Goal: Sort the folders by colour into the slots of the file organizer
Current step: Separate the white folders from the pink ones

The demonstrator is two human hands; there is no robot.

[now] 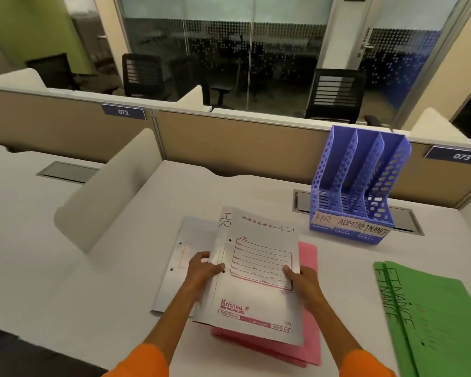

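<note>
Both my hands hold a white folder (259,273) with red print, lifted slightly over the desk. My left hand (203,269) grips its left edge; my right hand (301,278) grips its right edge. Under it lies a pink folder (307,336), and another white folder (174,257) lies flat to the left. Two green folders (433,322) marked FINANCE lie at the right. The blue file organizer (359,186) stands at the back right with three empty slots, labelled HR, ADMIN, FINANCE.
A beige partition (229,142) runs behind the desk, and a white side divider (106,191) stands at the left. A metal cable hatch (408,216) sits under and behind the organizer. Office chairs stand beyond the partition.
</note>
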